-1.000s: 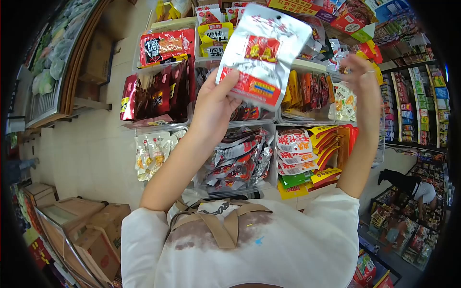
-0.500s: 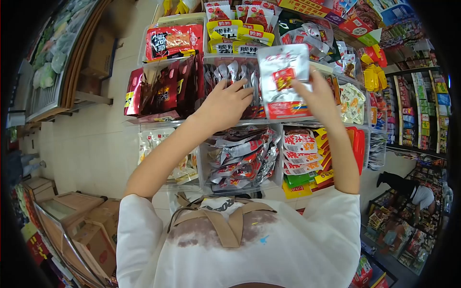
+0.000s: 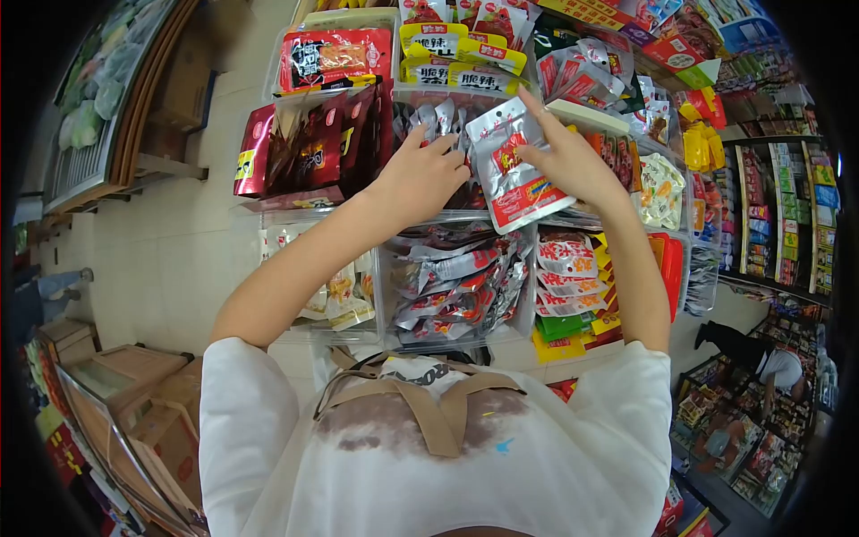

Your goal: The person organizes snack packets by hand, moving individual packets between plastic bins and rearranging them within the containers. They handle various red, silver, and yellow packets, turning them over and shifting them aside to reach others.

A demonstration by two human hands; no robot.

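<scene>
A silver and red snack pouch [image 3: 510, 170] is tilted over the upper middle bin, gripped at its right side by my right hand [image 3: 573, 161]. My left hand [image 3: 420, 179] rests with its fingers spread over a row of silver packets [image 3: 440, 116] standing in that bin; its fingertips touch them. Left of it stand dark red pouches [image 3: 313, 152] in a clear bin. Below, a bin of silver and red packets [image 3: 461, 277] sits nearest my chest, beside a stack of white and red packets [image 3: 568, 273].
Yellow packets [image 3: 461, 54] fill the bin behind. White packets [image 3: 660, 190] lie at the right. A bagged-vegetable stand [image 3: 98, 98] and cardboard boxes [image 3: 170, 438] are at the left. Another person [image 3: 783, 367] bends over shelves at the lower right.
The pouch in my right hand has moved slightly left and down and now tilts. My left hand has shifted a little left, still over the packets.
</scene>
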